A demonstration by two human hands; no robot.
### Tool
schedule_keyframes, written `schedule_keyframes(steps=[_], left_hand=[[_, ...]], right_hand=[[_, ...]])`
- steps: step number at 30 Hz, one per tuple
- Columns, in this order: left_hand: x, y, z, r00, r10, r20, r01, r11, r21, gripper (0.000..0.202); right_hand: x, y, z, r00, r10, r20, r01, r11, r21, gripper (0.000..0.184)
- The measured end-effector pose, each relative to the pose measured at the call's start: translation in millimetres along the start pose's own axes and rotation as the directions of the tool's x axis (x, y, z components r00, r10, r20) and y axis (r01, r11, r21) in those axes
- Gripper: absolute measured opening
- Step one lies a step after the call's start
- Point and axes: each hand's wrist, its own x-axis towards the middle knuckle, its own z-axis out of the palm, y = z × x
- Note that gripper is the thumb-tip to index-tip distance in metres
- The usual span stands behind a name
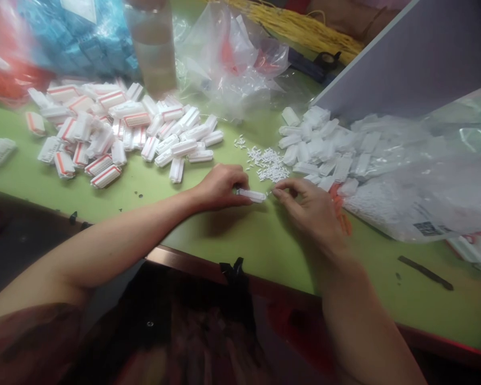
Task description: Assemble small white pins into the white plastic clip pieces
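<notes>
Held between the fingers of my left hand (224,187) is a small white oblong plastic housing (253,195), its free end pointing right. My right hand (304,206) is pinched close to that end, thumb against forefinger. A tiny white pin (268,193) shows at those fingertips, partly hidden. Just beyond both hands lies a loose pile of tiny white pins (271,164). To the left spreads a heap of white plastic housings (132,115), several with orange stripes. More plain white housings (316,133) are piled past my right hand.
A clear bag of small white parts (393,198) covers the right side. Near the front right lies a dark flat tool (425,272). Behind stand a cup of liquid (154,53), a bag of blue parts (80,43) and a grey panel (388,59). Yellow strands (296,24) lie at the back.
</notes>
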Motion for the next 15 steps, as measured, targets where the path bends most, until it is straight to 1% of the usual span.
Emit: schedule_keyframes(steps=[3, 6, 8, 11, 15], left_hand=[[1, -1, 0.7, 1.0, 0.001, -0.002, -0.001, 1.0, 0.006, 0.022], [1, 0, 0.8, 1.0, -0.003, 0.0, 0.003, 1.0, -0.002, 0.022], [1, 0, 0.6, 1.0, -0.007, 0.003, 0.007, 1.0, -0.01, 0.022], [1, 1, 0.0, 1.0, -0.016, 0.007, 0.016, 1.0, -0.014, 0.021], [1, 1, -0.3, 1.0, -0.018, 0.013, 0.018, 1.0, -0.018, 0.021]], right_hand=[[0, -4, 3, 0.998, -0.055, 0.0, 0.055, 0.996, 0.07, 0.011], [-1, -7, 6, 0.998, -0.068, -0.016, 0.07, 0.989, 0.133, 0.012], [-2, -8, 9, 0.997, -0.079, -0.017, 0.081, 0.986, 0.146, 0.014], [-3, -9, 13, 0.994, -0.109, -0.025, 0.111, 0.989, 0.093, 0.016], [-4, -9, 16, 0.979, -0.194, -0.06, 0.19, 0.979, -0.072, 0.018]])
